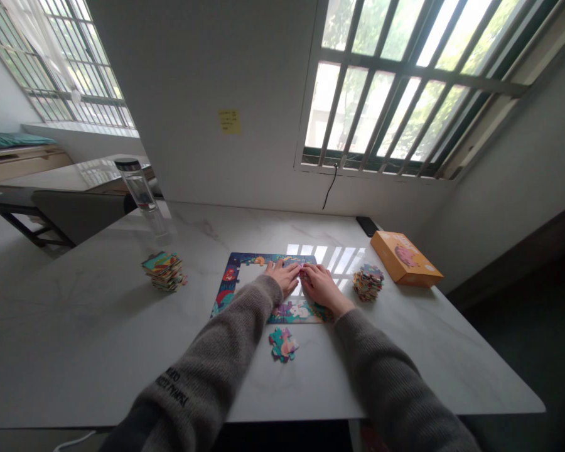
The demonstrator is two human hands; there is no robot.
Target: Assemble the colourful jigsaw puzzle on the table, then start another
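Observation:
A jigsaw puzzle (223,298) lies flat before me, its colourful border joined around a pale inner area. My left hand (285,276) rests over its upper middle, palm down, with fingers stretched out. Close beside it, my right hand (321,285) bends its fingers over the puzzle's right side, the fingertips together at a small pinkish puzzle piece (302,268). The two hands nearly meet there and hide part of the border. Nearer to me, below the puzzle, is a small heap of loose pieces (283,344) in teal and pink.
Stacked puzzle pieces (162,271) stand at the left, and another stack (368,284) at the right. Behind the right stack lie an orange box (405,258) and a black phone (367,226). A clear bottle (139,185) stands at the marble-patterned table's (94,301) far left edge.

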